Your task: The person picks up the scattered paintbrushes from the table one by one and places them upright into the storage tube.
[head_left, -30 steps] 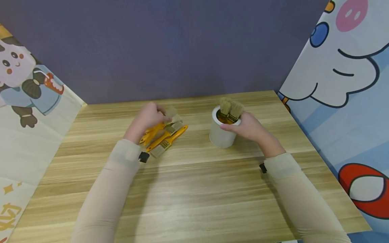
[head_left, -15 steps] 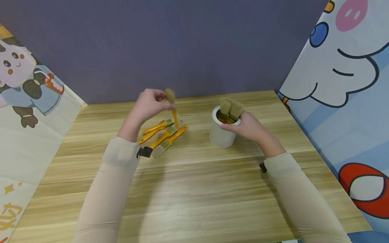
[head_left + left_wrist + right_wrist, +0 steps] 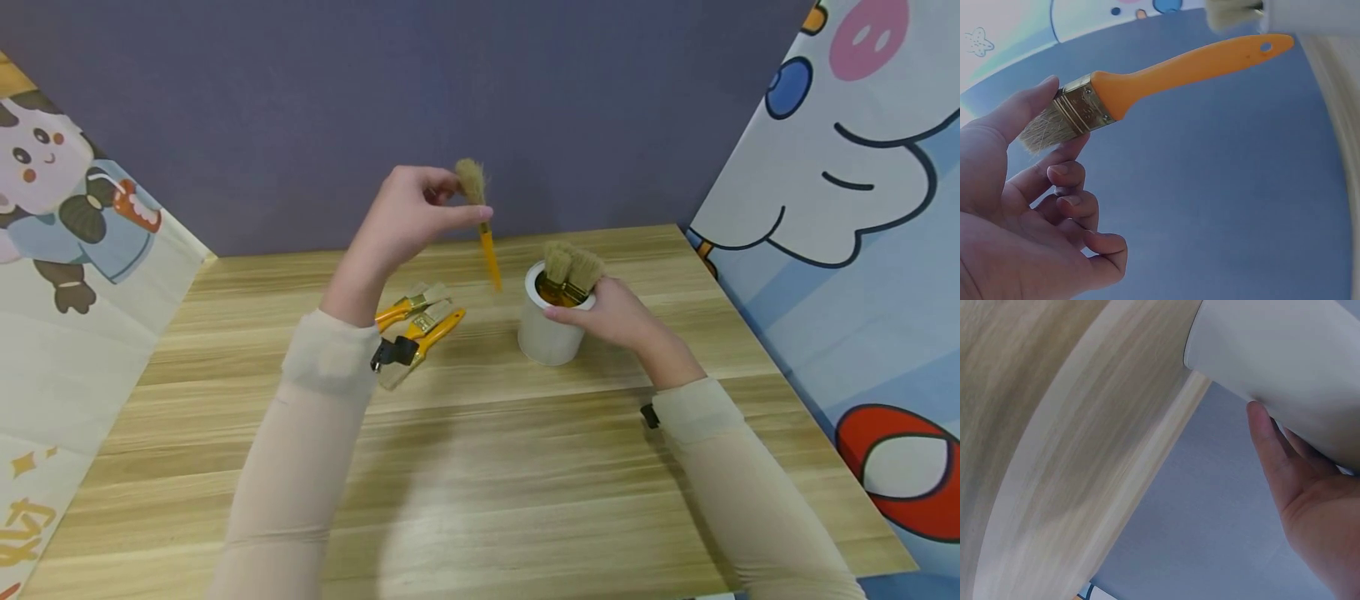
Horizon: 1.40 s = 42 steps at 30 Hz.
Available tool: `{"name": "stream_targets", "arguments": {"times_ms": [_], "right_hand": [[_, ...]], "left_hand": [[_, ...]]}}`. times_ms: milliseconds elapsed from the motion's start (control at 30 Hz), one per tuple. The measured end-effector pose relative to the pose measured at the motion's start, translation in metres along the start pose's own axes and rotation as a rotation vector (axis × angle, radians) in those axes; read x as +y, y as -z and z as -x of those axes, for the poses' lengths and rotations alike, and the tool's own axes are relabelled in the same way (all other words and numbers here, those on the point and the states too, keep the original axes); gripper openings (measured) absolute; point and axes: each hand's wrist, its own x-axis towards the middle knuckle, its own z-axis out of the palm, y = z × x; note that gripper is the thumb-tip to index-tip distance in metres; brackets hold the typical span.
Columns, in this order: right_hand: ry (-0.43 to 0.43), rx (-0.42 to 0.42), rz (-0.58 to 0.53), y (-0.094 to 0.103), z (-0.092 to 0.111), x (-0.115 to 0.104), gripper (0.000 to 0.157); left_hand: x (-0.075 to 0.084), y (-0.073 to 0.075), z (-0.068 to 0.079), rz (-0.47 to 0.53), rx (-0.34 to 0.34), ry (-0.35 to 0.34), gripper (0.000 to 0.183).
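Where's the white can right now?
In the head view, the can stands on the table just right of centre, gripped by the right hand, with loose brushes to its left.

Can [image 3: 551, 335] hides lower ends of brushes [image 3: 583, 272]; left sleeve [image 3: 292, 467] cropped.

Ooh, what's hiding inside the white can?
At least two paintbrushes poke out of the white can, bristles up. A bit of orange shows just inside. The sides hide their lower ends and the bottom, so I can't see down there.
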Motion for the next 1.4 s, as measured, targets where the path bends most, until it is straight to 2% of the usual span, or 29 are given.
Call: {"name": "stream_targets", "arguments": {"times_ms": [233,567,767,1067,1400], "right_hand": [[0.007,0.011,0.004,-0.001,-0.002,0.003,0.099],[-0.007,0.01,0.0,0.0,-0.001,0.002,0.1],[-0.016,0.013,0.003,0.001,0.0,0.0,0.1],[-0.002,0.001,-0.015,0.0,-0.001,0.001,0.101],[-0.003,-0.002,-0.012,0.0,-0.003,0.005,0.099]], "left_hand": [[0.018,-0.008,-0.008,0.028,-0.013,-0.042,0.036],[0.025,-0.023,-0.018,0.036,-0.054,-0.078,0.038],[0.023,-0.037,-0.024,0.02,-0.081,-0.096,0.037],[0.014,-0.057,-0.032,-0.017,-0.161,-0.055,0.042],[0.002,-0.081,-0.043,-0.15,-0.305,-0.043,0.027]]}}
